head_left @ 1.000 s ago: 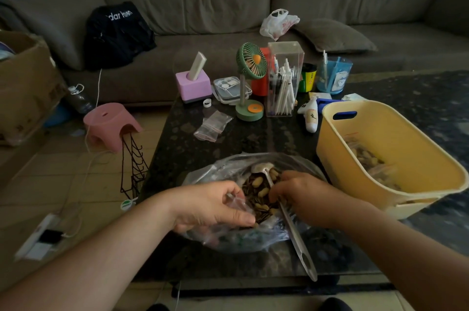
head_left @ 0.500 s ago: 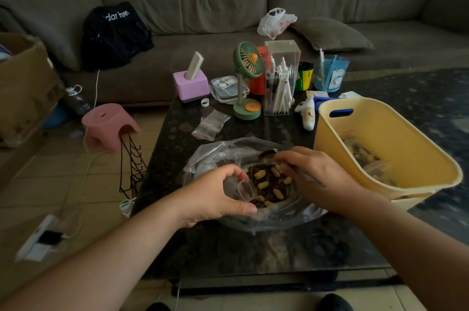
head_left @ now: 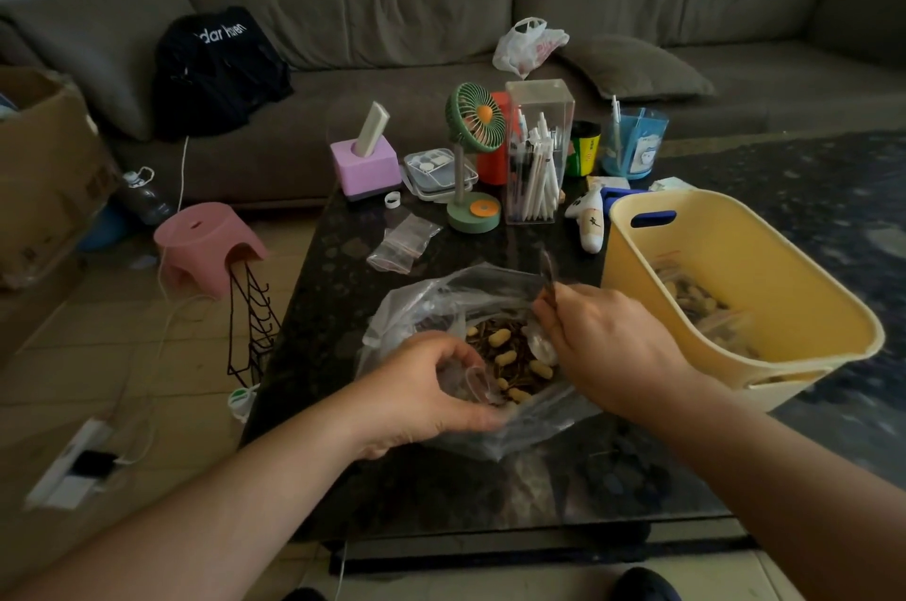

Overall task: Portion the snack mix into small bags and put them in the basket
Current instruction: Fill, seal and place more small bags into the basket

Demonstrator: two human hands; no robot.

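Over the snack mix (head_left: 510, 355), left fingers (head_left: 456, 350) pinch a half-hidden small bag (head_left: 470, 382); right fingers (head_left: 551, 306) grip a blurred spoon handle (head_left: 547, 272).

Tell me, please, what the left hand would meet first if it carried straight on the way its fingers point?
Probably the snack mix in the large plastic bag: the left hand, holding a small bag, points right across it. Depth is uncertain.

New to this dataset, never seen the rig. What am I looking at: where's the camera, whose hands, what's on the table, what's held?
No machine here: a person wears one wide-angle camera on the head, looking down at their own bare hands. The left hand holds a small clear bag open. The right hand grips a spoon handle, its bowl in the big bag of snack mix. On the dark table also sit a yellow basket with filled bags inside, and spare empty bags.
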